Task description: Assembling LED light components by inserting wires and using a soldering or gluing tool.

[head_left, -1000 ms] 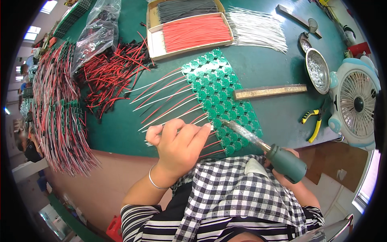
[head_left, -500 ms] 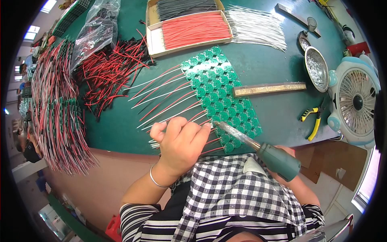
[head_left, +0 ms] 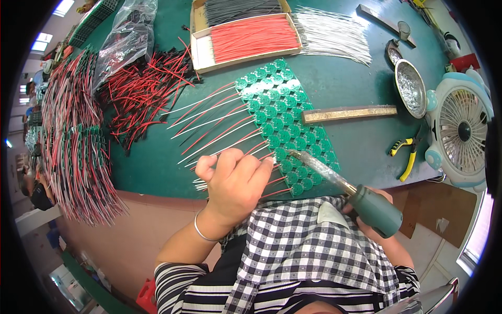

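**Soldering wires onto green panel**

We see the left hand [head_left: 235, 180] curled at the near edge of the green tabletop [head_left: 355, 146], fingers pinched together on a bunch of thin wires [head_left: 201, 184] that stick out to the left under it. The right hand [head_left: 379, 209] is mostly hidden, wrapped shut around the green handle of a soldering iron [head_left: 340, 183]; the iron's tip sits on the green panel of small round boards [head_left: 285, 120], at its near rows. Red and white wires [head_left: 209, 123] fan left from the panel. A brass bar [head_left: 348, 113] lies across the panel's right side. Yellow pliers [head_left: 405, 154] and a small fan [head_left: 463, 133] are right. A box of red wires [head_left: 246, 39] sits behind the panel.
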